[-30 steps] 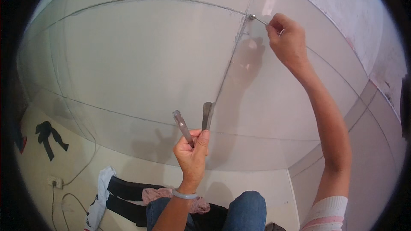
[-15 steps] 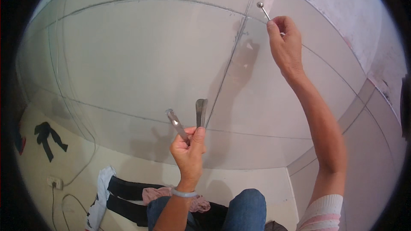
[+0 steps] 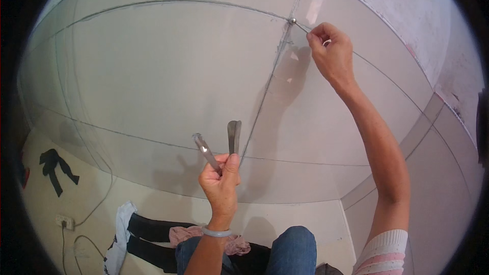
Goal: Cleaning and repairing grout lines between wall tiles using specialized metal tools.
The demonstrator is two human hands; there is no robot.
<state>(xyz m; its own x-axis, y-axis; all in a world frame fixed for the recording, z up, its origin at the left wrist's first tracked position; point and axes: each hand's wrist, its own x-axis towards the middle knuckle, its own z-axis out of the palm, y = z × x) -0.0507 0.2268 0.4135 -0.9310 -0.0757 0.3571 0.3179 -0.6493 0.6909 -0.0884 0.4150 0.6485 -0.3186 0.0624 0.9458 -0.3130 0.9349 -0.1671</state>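
Note:
My right hand (image 3: 333, 56) is raised at the upper right, its thumb and fingers pinching a thin metal grout-pressing rod (image 3: 301, 27) with a round ball tip. That tip lies at the crossing of two dark joint lines on the large beige wall tiles (image 3: 168, 76). Lower down, near the middle, my left hand (image 3: 221, 188) is closed on two slim tools. One is a flat metal scraper (image 3: 234, 135) with a flared end, pointing up. Beside it a narrow greyish strip-like tool (image 3: 205, 148) leans left; its exact kind is unclear. Their lower ends are hidden in my fingers.
Low on the left lie a black strap-like cloth (image 3: 52, 169) and a white power socket (image 3: 64, 221) with cables. Dark and white clothing (image 3: 153, 229) and a pink cloth (image 3: 186, 232) are beside my jeans-clad legs (image 3: 293, 249). Another tiled wall (image 3: 433, 188) meets this one at right.
My right hand has moved slightly left, bringing the ball tip down and left onto the joint crossing. My left hand, with both tools, has shifted a little left.

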